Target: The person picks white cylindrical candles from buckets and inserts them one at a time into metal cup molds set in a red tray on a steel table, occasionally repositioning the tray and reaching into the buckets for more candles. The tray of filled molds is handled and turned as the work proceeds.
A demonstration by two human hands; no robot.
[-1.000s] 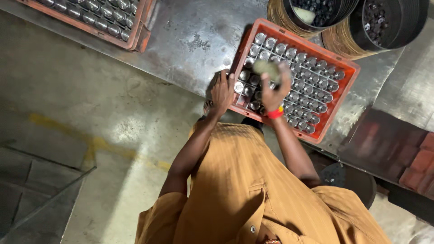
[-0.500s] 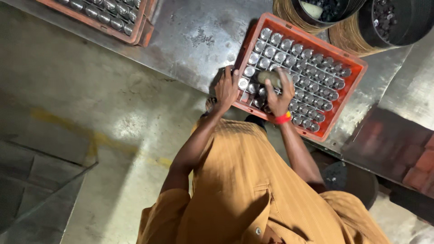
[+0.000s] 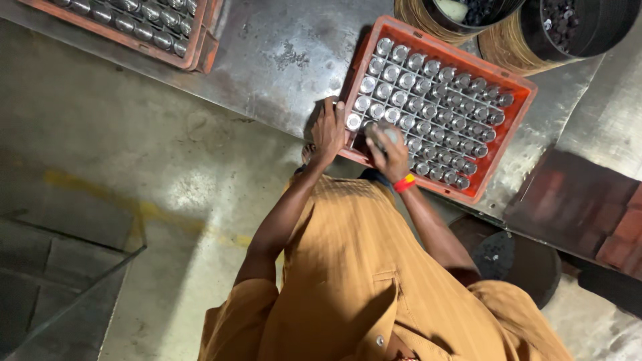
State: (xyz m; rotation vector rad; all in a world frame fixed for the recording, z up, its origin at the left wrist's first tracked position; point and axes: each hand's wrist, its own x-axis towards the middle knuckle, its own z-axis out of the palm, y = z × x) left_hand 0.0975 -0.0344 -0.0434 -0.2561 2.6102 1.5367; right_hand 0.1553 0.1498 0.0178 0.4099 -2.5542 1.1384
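Note:
An orange-red plastic crate [image 3: 455, 51] sits on a metal table, filled with rows of several shiny metal cylinders [image 3: 438, 93]. My left hand [image 3: 328, 130] rests on the crate's near left corner, fingers over the rim. My right hand [image 3: 389, 157], with a red band at the wrist, is curled over the near row and closed around a small pale grey round piece [image 3: 390, 136]. Both arms reach out from orange-brown sleeves.
A second crate of metal cylinders [image 3: 134, 27] lies at the top left of the steel table [image 3: 281, 60]. Two black tubs of small dark pieces [image 3: 582, 27] stand behind the crate. Red-brown blocks [image 3: 588, 214] and a dark round stool [image 3: 521, 261] are at the right.
My right hand has come from the middle of the crate toward its near edge with the pale piece. My left hand has slid to the crate's near left corner.

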